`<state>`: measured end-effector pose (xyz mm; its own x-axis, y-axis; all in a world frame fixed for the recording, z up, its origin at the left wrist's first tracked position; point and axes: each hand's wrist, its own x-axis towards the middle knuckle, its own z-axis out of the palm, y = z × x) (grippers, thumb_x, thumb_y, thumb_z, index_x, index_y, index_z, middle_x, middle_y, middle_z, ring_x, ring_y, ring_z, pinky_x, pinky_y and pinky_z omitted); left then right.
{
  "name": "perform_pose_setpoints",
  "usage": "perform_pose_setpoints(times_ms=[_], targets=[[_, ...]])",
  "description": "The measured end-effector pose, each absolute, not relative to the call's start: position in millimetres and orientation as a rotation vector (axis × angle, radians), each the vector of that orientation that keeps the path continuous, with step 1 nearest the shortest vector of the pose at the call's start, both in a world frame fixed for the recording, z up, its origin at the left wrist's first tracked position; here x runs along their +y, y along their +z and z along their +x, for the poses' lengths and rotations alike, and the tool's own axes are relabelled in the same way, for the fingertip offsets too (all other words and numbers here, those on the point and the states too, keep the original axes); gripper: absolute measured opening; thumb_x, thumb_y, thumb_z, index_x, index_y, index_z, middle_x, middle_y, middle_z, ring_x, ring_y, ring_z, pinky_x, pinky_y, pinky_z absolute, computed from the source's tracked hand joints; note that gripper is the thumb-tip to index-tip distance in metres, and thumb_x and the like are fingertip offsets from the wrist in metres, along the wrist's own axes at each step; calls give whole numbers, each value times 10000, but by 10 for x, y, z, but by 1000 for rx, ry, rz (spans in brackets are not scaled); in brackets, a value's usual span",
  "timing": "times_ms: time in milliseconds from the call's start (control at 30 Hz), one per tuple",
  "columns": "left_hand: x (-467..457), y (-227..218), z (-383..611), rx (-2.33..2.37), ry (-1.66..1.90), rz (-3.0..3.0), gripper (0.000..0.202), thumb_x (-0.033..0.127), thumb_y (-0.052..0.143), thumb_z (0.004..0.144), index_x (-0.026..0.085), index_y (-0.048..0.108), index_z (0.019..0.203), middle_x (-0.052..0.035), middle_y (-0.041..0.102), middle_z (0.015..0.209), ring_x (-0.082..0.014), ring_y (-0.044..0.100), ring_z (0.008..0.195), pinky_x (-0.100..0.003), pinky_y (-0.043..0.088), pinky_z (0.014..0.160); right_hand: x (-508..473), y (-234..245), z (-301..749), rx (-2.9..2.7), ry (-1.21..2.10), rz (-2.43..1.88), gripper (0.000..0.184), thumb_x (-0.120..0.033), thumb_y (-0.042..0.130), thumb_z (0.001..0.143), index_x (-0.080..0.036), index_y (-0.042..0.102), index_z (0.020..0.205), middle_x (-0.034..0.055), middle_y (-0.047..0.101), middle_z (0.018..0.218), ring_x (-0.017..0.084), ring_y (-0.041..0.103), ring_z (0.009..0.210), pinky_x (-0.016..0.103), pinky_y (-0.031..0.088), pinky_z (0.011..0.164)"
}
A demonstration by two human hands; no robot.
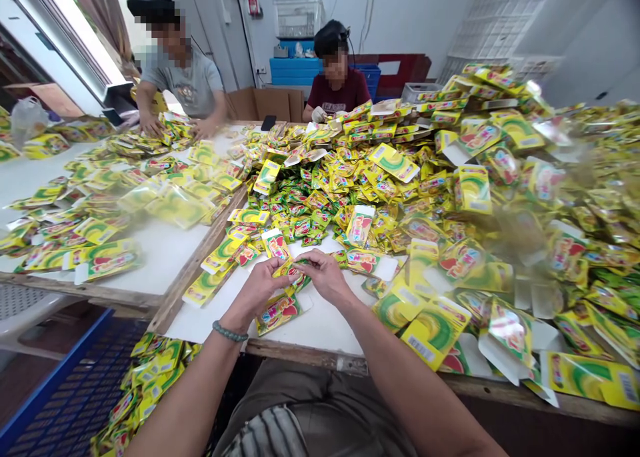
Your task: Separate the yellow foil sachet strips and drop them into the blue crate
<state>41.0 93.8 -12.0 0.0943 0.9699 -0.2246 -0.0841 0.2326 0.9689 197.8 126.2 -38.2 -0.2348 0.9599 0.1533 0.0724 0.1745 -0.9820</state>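
Note:
My left hand (263, 285) is closed on a small yellow and green packet (289, 269) above the front of the table. My right hand (324, 274) pinches at the upper right of that packet, its fingertips partly hiding it. Just below the hands lies a yellow carton (277, 312) with red and pink print. Beyond my fingers stands another small carton (275, 243) with a white flap. To the right, a carton (363, 262) lies with its white end flap out. Small shiny packets (305, 210) are heaped ahead of both hands.
Flattened and open cartons (435, 330) crowd the table's right side, under a tall pile. A wooden strip (200, 260) divides the white tabletop. A blue crate (65, 383) with cartons stands below at left. Two co-workers (187, 87) sit across the table.

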Motion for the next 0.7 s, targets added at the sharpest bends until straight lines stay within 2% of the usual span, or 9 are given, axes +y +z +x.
perform_pose_setpoints(times_ms=[133, 200, 300, 433, 500, 567, 633, 700], targets=[[966, -116, 387, 1200, 983, 974, 330, 294, 839, 494, 151, 639, 714, 25, 638, 651, -112, 533, 579, -235, 389, 573, 1270, -376, 2010, -1523, 1312, -1125, 357, -493, 686, 710, -174, 647, 864, -17, 534, 681, 131, 469, 641, 245, 372, 596], [982, -149, 381, 1212, 990, 1006, 320, 285, 827, 497, 154, 613, 695, 30, 626, 637, -109, 524, 571, -229, 381, 560, 1253, -337, 2041, -1662, 1326, -1123, 337, -491, 675, 724, -166, 650, 810, -7, 573, 724, 137, 493, 692, 240, 378, 623], [1011, -224, 363, 1263, 1004, 1073, 335, 301, 804, 531, 174, 549, 708, 49, 596, 613, -107, 512, 551, -227, 387, 543, 1218, -293, 2053, -1745, 1303, -1155, 336, -484, 652, 742, -161, 609, 661, -26, 530, 628, 127, 459, 648, 223, 337, 578], [978, -225, 312, 1405, 917, 1251, 401, 386, 741, 631, 202, 520, 911, 30, 639, 686, -162, 586, 606, -278, 447, 598, 1201, -291, 2027, -1660, 1290, -1132, 288, -449, 657, 736, -163, 630, 718, -26, 558, 646, 130, 477, 645, 225, 353, 589], [891, -169, 289, 1567, 757, 1474, 514, 461, 693, 686, 191, 519, 1088, -28, 686, 801, -215, 632, 703, -323, 463, 657, 1208, -289, 2028, -1627, 1277, -1123, 258, -422, 626, 765, -167, 653, 793, -12, 601, 693, 143, 510, 674, 236, 384, 621], [773, -113, 281, 1717, 507, 1745, 674, 495, 692, 682, 161, 497, 1234, -110, 696, 964, -289, 642, 873, -376, 458, 750, 1219, -275, 2044, -1600, 1221, -1185, 229, -392, 600, 786, -174, 657, 825, -3, 622, 706, 155, 528, 693, 245, 403, 638], [663, -88, 283, 1769, 267, 1945, 737, 458, 705, 672, 125, 488, 1293, -164, 670, 1075, -336, 605, 1006, -404, 434, 831, 1231, -257, 2068, -1589, 1141, -1262, 196, -363, 592, 792, -181, 652, 833, 2, 635, 717, 163, 534, 711, 251, 412, 650], [599, -97, 282, 1783, 131, 1997, 702, 429, 681, 695, 104, 504, 1292, -169, 663, 1081, -329, 599, 1010, -389, 426, 836, 1243, -250, 2091, -1596, 1076, -1312, 170, -344, 593, 789, -185, 642, 827, 6, 643, 734, 165, 534, 720, 253, 413, 657]])
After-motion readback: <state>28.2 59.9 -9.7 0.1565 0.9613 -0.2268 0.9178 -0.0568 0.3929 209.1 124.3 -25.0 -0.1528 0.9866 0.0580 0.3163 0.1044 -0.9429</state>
